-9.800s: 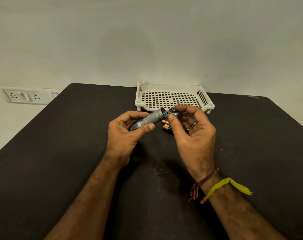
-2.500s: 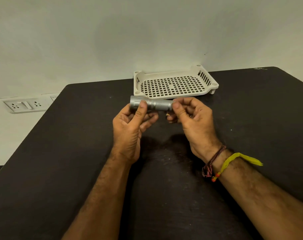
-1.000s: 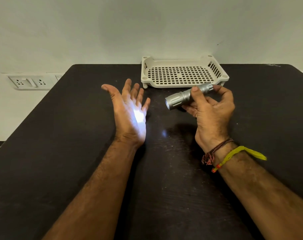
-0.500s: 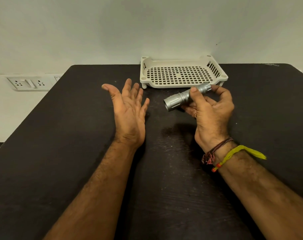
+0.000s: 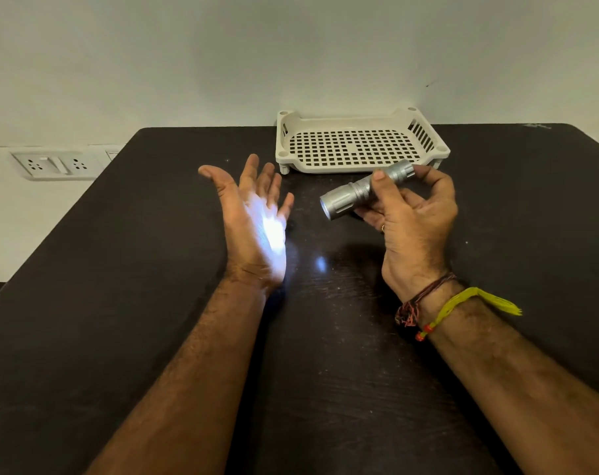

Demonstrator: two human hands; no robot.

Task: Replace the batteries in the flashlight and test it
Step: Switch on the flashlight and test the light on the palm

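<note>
While my right hand point(image 5: 415, 223) gripped the lit flashlight point(image 5: 363, 189), my left hand point(image 5: 253, 222) stayed spread, palm glowing white.

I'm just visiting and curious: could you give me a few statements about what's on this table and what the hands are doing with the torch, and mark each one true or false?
1. The right hand grips the silver flashlight. True.
2. The flashlight is off. False: a bright white patch of light falls on the palm of the left hand.
3. The left hand is curled into a fist. False: it is open, fingers spread, palm turned toward the flashlight's head.
4. The white perforated tray holds nothing that can be seen. True.
5. The flashlight lies on the black table. False: it is held above it, in front of the tray.
</note>
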